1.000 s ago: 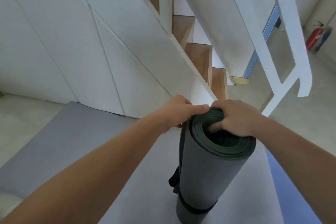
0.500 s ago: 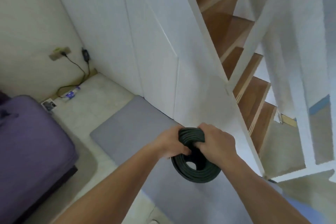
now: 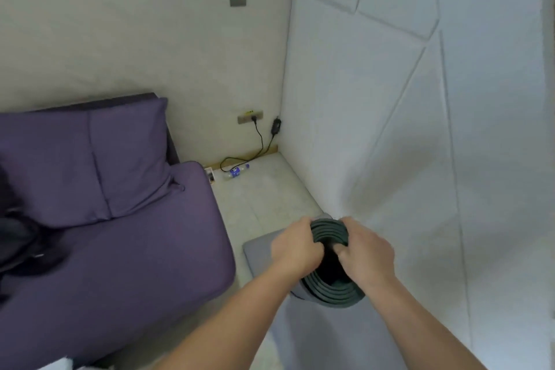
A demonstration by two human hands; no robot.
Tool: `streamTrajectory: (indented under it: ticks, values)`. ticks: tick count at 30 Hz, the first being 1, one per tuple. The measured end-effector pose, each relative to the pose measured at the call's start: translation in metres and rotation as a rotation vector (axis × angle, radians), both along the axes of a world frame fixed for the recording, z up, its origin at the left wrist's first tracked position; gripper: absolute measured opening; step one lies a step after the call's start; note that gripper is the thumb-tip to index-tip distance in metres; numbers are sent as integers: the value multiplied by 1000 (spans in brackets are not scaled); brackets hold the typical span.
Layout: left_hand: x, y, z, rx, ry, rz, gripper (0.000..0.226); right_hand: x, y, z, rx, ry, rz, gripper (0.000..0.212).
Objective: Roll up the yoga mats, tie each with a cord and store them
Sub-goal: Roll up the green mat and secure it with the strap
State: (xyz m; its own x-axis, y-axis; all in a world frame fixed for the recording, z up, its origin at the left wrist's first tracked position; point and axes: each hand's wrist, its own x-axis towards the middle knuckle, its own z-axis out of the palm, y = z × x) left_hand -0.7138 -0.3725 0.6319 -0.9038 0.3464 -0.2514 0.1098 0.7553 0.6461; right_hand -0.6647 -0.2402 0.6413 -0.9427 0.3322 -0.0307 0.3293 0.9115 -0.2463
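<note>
One wide-angle view from the person's head looks forward and down, close over the left hand [image 3: 295, 249], right hand [image 3: 368, 252] and rolled mat [image 3: 330, 294], facing a wall corner [image 3: 283, 84].

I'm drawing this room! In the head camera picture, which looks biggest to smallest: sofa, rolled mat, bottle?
1. sofa
2. rolled mat
3. bottle
The bottle lies farther from the camera than the mat, which makes it look even smaller.

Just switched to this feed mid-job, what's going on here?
A person holds a rolled dark green yoga mat by its top end. The left hand grips the rim and the right hand hooks fingers into the core. It is above a grey mat lying flat on the floor, between a purple sofa and a white panelled wall.
</note>
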Motion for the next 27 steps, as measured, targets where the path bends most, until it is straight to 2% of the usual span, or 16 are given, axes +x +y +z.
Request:
streamTrajectory:
  ticks: [9,18,27]
  values:
    - [-138,-60,7,115,95,151,39,-152,-60,20,-2,58,87,30]
    - [-279,-52,22,114,66,236,36,-306,-49,23,-3,89,199,30]
    - [-442,-42,-2,127,22,254,35,-467,-37,0,11,87,233,30]
